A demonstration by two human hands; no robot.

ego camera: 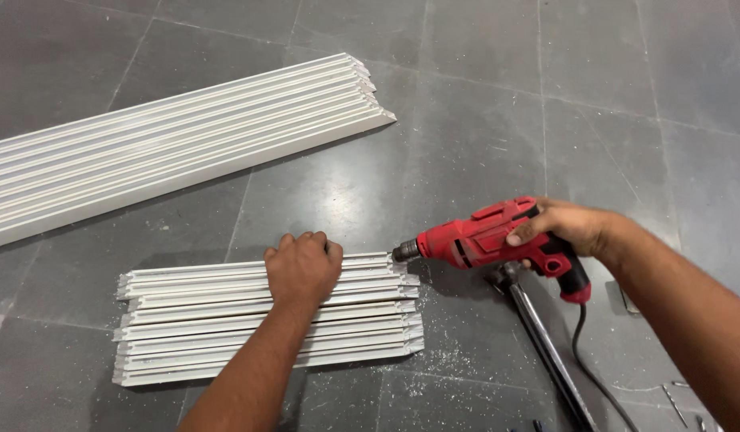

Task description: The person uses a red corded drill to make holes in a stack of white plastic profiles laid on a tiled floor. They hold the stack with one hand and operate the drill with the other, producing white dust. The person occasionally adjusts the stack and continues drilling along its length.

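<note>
**Drill at the end of the short strips**

Nearest to us, our left forearm runs up from the bottom edge to our left hand (303,268), which lies knuckles up, fingers curled, pressing down on the short strips (226,324). We close it over the far edge of the stack rather than around any one strip. These white strips lie side by side on the floor (466,136), their mitred ends pointing right, with pale dust scattered around them.

Just right of the stack, a metal rod (546,352) lies on the tiles beside a black cord (598,376) that trails from the drill.

Our right hand (566,228) is wrapped around the body and handle of the red drill (486,240), gripping it firmly. The drill lies level, its chuck pointing left and meeting the right end of the farthest strip, just right of our left hand.

Farther off, a longer bundle of white strips, the long strips (170,148), lies slanted across the tiles, well apart from both hands.
</note>
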